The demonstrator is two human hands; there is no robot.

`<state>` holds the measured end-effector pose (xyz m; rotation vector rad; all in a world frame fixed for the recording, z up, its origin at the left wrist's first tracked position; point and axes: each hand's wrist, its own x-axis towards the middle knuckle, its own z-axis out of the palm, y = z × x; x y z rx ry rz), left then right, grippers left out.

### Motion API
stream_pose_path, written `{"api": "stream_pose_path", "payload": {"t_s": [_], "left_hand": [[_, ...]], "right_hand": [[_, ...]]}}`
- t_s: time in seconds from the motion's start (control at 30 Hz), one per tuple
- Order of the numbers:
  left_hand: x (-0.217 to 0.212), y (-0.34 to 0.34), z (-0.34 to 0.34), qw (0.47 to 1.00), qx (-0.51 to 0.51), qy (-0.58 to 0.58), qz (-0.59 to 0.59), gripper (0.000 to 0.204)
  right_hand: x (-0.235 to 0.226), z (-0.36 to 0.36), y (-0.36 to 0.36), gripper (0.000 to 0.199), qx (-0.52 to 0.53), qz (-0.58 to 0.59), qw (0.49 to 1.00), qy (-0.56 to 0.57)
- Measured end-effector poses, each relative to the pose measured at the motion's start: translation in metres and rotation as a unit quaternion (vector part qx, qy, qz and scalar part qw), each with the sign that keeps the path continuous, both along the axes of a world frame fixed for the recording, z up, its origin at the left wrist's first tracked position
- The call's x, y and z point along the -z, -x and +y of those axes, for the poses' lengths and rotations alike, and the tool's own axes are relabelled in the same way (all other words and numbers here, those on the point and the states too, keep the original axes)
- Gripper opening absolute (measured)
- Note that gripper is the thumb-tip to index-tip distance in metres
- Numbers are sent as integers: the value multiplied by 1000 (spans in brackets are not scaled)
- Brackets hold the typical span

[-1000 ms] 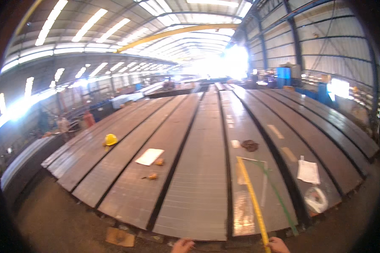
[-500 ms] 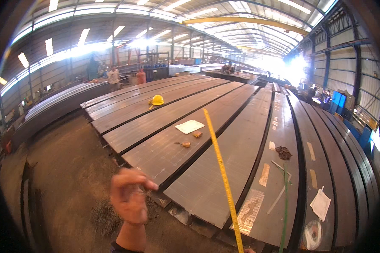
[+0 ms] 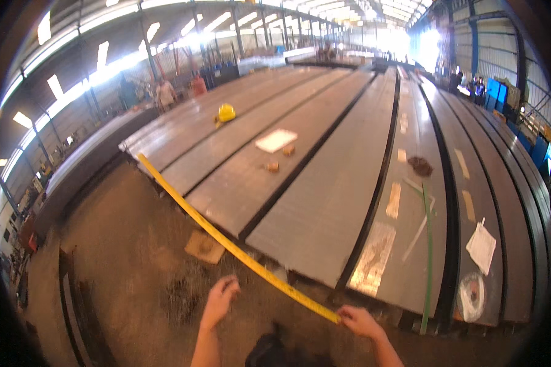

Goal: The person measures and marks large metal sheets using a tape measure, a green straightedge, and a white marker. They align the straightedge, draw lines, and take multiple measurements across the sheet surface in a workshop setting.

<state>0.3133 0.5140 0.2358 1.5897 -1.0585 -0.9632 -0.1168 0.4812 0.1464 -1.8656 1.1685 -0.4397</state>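
Hiding 1 end of the yellow tape (image 3: 226, 243): right hand (image 3: 358, 320)

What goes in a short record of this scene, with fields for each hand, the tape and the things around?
Left hand: fingers loosely bent, nothing visible in it
Right hand: grips one end of the tape
Tape: yellow, slanting from the right hand toward the left, past the beams' near ends; contact unclear
Beams: long, flat-topped, side by side
On beams: yellow helmet, white sheet, dark clump
Floor: brown, with a tan piece
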Motion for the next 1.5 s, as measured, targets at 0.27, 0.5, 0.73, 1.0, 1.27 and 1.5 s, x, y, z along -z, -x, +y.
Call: {"api": "stream_pose_path", "payload": {"t_s": [0.27, 0.5, 0.73, 1.0, 1.27, 1.5], "left_hand": [[18, -79, -69, 973, -15, 84, 212, 55], [16, -166, -152, 975, 30, 101, 198, 43], [-33, -153, -281, 872, 428, 10, -236, 47], [-241, -45, -338, 558, 398, 402, -607, 25], [-299, -27, -352, 550, 335, 468, -605, 25], [-325, 9, -341, 569, 306, 463, -607, 26]], "right_hand": [[-7, -39, -126, 27, -5, -4, 999, -43], [4, -80, -271, 31, 6, 54, 998, -43], [-3, -140, -336, 28, 199, -182, 961, -57], [-55, -186, -300, 26, 345, -292, 892, 20], [-81, -193, -285, 25, 391, -312, 866, 23], [-94, -187, -264, 23, 395, -285, 873, -8]]}}
